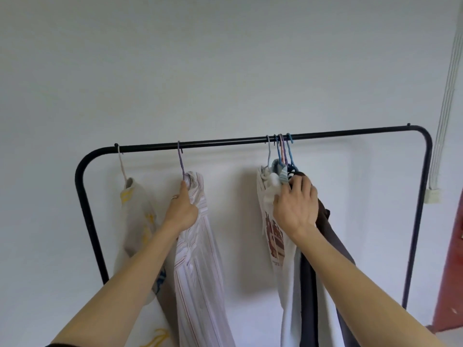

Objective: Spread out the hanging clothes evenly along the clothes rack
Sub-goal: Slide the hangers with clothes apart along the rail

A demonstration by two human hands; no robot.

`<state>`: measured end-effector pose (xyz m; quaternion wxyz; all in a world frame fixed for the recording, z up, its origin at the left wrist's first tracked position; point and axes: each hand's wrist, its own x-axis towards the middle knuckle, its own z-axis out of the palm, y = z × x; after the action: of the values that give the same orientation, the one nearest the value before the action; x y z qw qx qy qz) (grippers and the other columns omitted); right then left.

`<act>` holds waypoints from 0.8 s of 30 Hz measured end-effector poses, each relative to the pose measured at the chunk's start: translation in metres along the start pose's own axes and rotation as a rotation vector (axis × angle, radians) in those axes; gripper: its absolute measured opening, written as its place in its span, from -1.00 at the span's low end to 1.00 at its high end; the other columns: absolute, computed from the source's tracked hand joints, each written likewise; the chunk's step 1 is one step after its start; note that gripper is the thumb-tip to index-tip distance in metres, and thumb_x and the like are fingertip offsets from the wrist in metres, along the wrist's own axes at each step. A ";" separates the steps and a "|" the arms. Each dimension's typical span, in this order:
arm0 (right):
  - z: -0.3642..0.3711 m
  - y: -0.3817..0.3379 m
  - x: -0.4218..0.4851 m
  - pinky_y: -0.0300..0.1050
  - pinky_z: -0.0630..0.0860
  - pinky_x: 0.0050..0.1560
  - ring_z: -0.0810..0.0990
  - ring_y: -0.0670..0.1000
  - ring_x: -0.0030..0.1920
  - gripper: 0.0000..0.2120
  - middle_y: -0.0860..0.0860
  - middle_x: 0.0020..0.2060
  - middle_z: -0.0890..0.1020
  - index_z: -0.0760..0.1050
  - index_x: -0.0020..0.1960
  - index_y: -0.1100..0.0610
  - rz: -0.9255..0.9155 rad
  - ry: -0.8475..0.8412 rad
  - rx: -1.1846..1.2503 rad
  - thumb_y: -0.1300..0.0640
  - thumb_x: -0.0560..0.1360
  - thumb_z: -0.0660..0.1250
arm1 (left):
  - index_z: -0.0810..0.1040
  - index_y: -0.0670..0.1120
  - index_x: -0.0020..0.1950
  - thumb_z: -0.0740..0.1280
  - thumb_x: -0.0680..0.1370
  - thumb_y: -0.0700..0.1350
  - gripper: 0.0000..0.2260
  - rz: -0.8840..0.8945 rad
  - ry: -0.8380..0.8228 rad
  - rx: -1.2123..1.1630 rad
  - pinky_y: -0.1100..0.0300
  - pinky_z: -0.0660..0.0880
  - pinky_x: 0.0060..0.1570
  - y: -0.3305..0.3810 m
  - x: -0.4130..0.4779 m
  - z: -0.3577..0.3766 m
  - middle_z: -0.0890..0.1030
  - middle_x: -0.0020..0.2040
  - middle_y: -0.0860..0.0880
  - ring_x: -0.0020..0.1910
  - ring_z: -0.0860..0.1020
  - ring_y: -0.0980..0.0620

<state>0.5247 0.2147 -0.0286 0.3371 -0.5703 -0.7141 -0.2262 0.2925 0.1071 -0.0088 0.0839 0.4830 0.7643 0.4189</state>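
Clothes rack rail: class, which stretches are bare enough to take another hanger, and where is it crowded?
Bare stretches on the rail: between the striped shirt hanger and the bunched hangers, and from that bunch to the right corner. A shorter gap separates the cream garment from the striped shirt. Crowded: the bunch above the right hand.

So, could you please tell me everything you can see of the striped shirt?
The striped shirt is white, thin-looking fabric with fine reddish and bluish stripes. It hangs from a purple hanger hooked on the black rack bar, left of centre, apart from the neighbours. The left hand holds it in its grip just below the collar.
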 end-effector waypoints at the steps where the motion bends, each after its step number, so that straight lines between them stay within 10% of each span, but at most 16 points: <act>1: 0.001 -0.006 -0.006 0.06 0.39 -0.05 0.46 0.21 -0.02 -0.81 0.18 -0.07 0.55 0.60 -0.06 0.27 -0.008 -0.012 0.010 0.18 0.38 0.37 | -0.16 0.04 0.62 0.12 0.56 -0.30 -0.28 0.001 0.002 -0.006 0.15 0.36 0.04 -0.001 0.000 0.000 0.31 0.45 -0.23 0.26 0.44 -0.22; 6: -0.002 -0.028 -0.013 -0.06 0.38 -0.36 0.55 0.17 -0.30 -0.79 0.18 -0.13 0.52 0.52 -0.09 0.30 -0.075 -0.152 0.089 0.20 0.36 0.45 | -0.17 0.02 0.62 0.13 0.57 -0.30 -0.28 -0.004 0.038 -0.032 0.16 0.32 0.04 -0.003 0.003 0.004 0.26 0.47 -0.24 0.32 0.41 -0.22; 16: -0.009 -0.071 -0.024 -0.03 0.20 -0.18 0.64 0.15 -0.24 -0.84 0.05 -0.21 0.69 0.36 0.09 0.19 -0.171 -0.161 0.167 0.24 0.53 0.12 | -0.17 0.00 0.61 0.13 0.58 -0.29 -0.29 -0.011 0.030 -0.019 0.08 0.31 0.32 -0.007 0.007 -0.002 0.16 0.56 -0.19 0.47 0.29 -0.22; 24: -0.014 -0.102 -0.024 0.00 0.39 -0.15 0.55 0.26 0.13 -0.71 0.21 0.17 0.52 0.29 0.25 0.25 -0.050 -0.465 0.430 0.13 0.58 0.14 | -0.23 0.04 0.60 0.13 0.56 -0.31 -0.25 0.013 0.051 0.013 0.03 0.44 0.15 -0.016 0.006 -0.005 0.19 0.54 -0.22 0.31 0.43 -0.25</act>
<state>0.4323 0.1632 -0.0307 0.2720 -0.5048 -0.8172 0.0583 0.2760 0.1057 -0.0156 0.0582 0.4777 0.7658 0.4266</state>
